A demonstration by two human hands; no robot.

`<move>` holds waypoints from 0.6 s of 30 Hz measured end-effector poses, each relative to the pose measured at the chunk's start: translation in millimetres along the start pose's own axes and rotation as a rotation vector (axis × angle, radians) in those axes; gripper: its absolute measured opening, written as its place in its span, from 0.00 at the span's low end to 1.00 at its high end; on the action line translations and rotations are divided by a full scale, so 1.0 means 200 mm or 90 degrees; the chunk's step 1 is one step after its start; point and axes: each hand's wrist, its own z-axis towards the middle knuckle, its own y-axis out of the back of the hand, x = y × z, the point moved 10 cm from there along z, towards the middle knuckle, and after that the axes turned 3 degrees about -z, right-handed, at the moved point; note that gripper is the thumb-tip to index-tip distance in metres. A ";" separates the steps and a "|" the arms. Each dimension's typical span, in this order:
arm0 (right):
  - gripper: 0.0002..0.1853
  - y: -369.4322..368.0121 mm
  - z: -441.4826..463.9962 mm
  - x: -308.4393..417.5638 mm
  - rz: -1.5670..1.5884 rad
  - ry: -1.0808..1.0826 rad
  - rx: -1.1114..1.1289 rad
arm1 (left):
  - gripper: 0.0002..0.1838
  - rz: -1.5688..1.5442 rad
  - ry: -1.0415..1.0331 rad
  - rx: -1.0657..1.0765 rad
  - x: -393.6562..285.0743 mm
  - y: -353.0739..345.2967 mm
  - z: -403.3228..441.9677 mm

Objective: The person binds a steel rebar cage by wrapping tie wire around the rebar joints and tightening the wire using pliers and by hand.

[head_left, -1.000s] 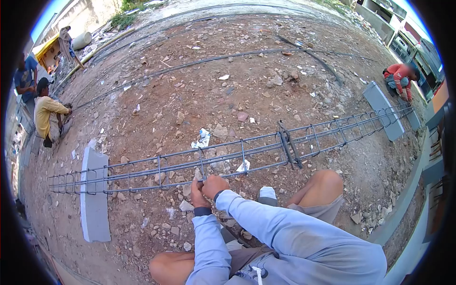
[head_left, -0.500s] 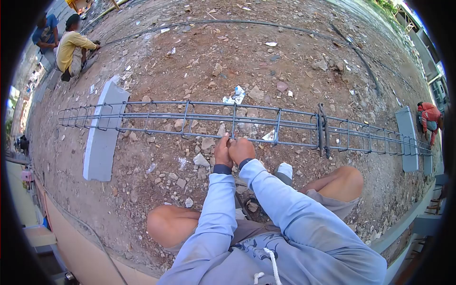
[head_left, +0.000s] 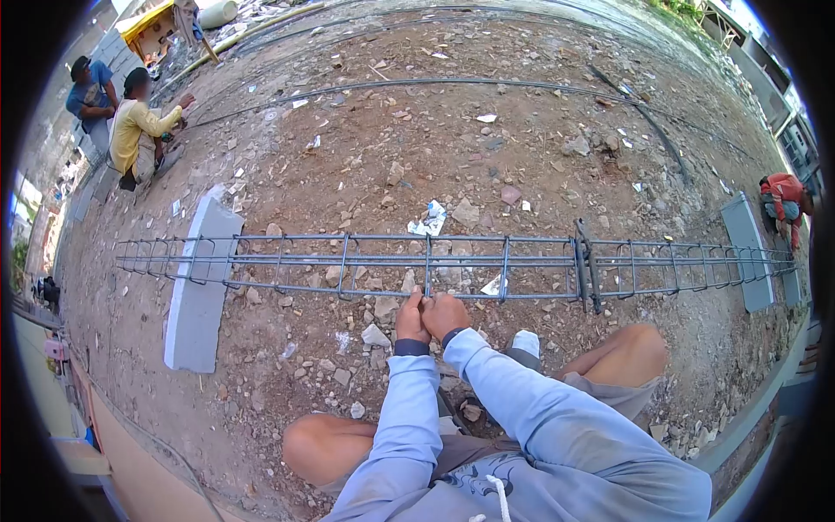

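A long rebar cage (head_left: 374, 237) of thin steel bars and square stirrups runs across the view. At its near bar, beside a stirrup, my left hand (head_left: 411, 318) is closed, with its fingertips at the steel. My right hand (head_left: 445, 315) is closed too and pressed against the left. Whatever lies inside the fingers is hidden; I cannot make out a wire or tool there. To the right, a dark metal tool with long arms (head_left: 596, 277) hangs across the cage bars.
Grey slabs support the cage at the left (head_left: 196, 326) and right (head_left: 745, 230). Rubble and stones cover the dirt. Long rods (head_left: 417, 82) lie beyond. A person in yellow (head_left: 135, 126) crouches far left beside another in blue; a person in red (head_left: 781, 193) bends at far right.
The view has tilted up, so the cage and hands sit lower in it. My hands stay together at the same stirrup. The person in yellow has raised a hand.
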 end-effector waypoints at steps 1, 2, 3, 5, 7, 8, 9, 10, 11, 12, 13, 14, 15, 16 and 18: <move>0.17 0.00 0.00 0.00 0.006 -0.001 0.000 | 0.13 0.078 -0.045 0.041 -0.03 0.00 0.00; 0.17 -0.02 0.00 -0.01 0.009 -0.004 0.005 | 0.15 0.153 -0.089 0.077 -0.05 -0.01 0.00; 0.17 -0.01 -0.01 0.00 0.009 -0.007 0.013 | 0.15 0.083 -0.066 0.082 -0.03 -0.01 0.00; 0.17 0.01 -0.02 0.00 0.007 -0.020 0.015 | 0.16 -0.061 -0.019 0.084 0.03 -0.03 0.00; 0.17 -0.01 -0.03 -0.01 -0.003 -0.027 0.019 | 0.14 -0.071 -0.019 0.096 0.03 -0.06 -0.04; 0.17 0.00 -0.04 -0.01 -0.001 -0.026 0.005 | 0.13 -0.074 -0.021 0.101 0.02 -0.07 -0.05; 0.17 0.01 -0.04 0.00 0.003 -0.024 -0.009 | 0.12 -0.101 -0.020 0.155 0.03 -0.10 -0.05; 0.17 0.02 -0.04 0.01 0.007 -0.021 -0.024 | 0.13 -0.113 -0.023 0.150 0.03 -0.08 -0.04; 0.17 0.03 -0.05 0.01 -0.002 -0.026 -0.024 | 0.15 -0.126 -0.027 0.146 0.04 -0.07 -0.03; 0.17 0.01 -0.04 0.00 -0.004 -0.020 -0.025 | 0.16 -0.140 -0.031 0.140 0.04 -0.05 -0.02; 0.17 -0.01 -0.03 -0.01 -0.008 -0.014 -0.024 | 0.14 -0.145 -0.023 0.160 0.04 -0.05 0.00; 0.17 -0.03 -0.02 -0.02 -0.012 -0.009 -0.022 | 0.14 -0.136 -0.017 0.175 0.03 -0.04 0.02; 0.17 -0.02 -0.02 -0.02 -0.002 -0.010 -0.026 | 0.13 -0.127 -0.009 0.189 0.03 -0.04 0.02; 0.16 -0.01 -0.03 -0.01 0.001 -0.012 -0.024 | 0.12 -0.116 0.001 0.204 0.04 -0.04 0.03; 0.16 0.01 -0.03 -0.01 0.010 -0.017 -0.022 | 0.11 -0.137 0.010 0.189 0.05 0.00 0.06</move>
